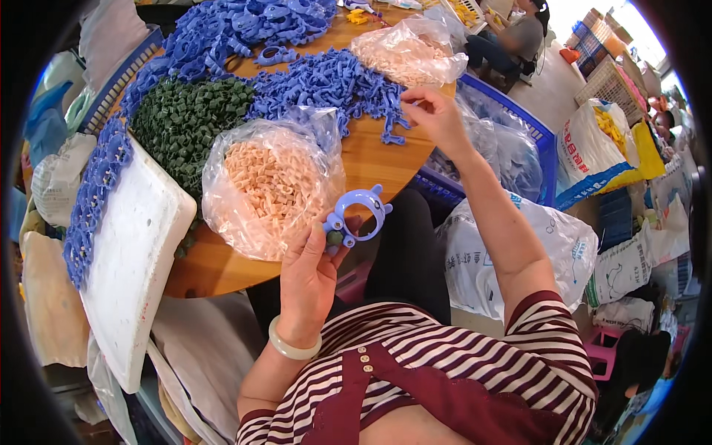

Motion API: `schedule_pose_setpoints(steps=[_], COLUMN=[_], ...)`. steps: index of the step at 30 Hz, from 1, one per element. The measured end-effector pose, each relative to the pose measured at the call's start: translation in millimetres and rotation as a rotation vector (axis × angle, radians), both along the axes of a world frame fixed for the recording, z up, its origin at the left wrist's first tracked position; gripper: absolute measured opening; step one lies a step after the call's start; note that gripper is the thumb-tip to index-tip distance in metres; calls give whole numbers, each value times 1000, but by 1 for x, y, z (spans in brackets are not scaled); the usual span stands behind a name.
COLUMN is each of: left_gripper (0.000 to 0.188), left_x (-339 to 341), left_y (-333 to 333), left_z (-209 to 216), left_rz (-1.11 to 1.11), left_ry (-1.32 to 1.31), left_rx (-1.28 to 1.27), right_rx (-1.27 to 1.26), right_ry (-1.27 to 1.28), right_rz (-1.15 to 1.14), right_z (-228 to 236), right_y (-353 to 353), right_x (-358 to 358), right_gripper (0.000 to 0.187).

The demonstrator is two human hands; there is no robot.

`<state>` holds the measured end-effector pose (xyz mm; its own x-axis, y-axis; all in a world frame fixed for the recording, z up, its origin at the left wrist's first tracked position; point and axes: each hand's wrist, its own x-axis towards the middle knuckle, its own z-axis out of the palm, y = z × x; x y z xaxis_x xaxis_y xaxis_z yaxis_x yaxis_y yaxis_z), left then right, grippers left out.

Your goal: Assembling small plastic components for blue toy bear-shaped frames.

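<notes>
My left hand (308,278) is closed around a blue plastic ring frame (361,215) with small rounded ears and a round opening. A dark green piece (334,238) sits at the frame's lower end, by my fingertips. My right hand (436,122) is stretched out over the right edge of the round table, fingers bent, with a gap between thumb and forefinger. It is beside a heap of small blue plastic parts (319,85); nothing shows in its fingers. Near my left hand is a clear bag of small peach-coloured pieces (267,182).
Dark green pieces (189,111) and blue ring frames (245,26) are heaped on the wooden table (222,263). A white foam board (137,259) leans at left. Another peach bag (408,52) lies behind. A blue crate (545,159) stands at right. A person (512,37) sits farther back.
</notes>
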<state>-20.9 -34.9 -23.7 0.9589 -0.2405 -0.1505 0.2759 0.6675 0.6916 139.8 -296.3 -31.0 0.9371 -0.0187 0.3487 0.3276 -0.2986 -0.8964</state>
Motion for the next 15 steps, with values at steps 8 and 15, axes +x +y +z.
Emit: schedule_pose_setpoints(steps=[8,15], left_gripper=[34,34], left_x=[0,2], left_y=[-3,-5], left_z=[3,5], left_rz=[40,73], left_ry=[-16,14], left_rx=[-17,-52], right_rx=[567,702], right_ry=[299,360], right_rz=[261,417], right_z=[18,13], right_y=[5,19], right_x=[-41,-84], right_gripper=[24,23])
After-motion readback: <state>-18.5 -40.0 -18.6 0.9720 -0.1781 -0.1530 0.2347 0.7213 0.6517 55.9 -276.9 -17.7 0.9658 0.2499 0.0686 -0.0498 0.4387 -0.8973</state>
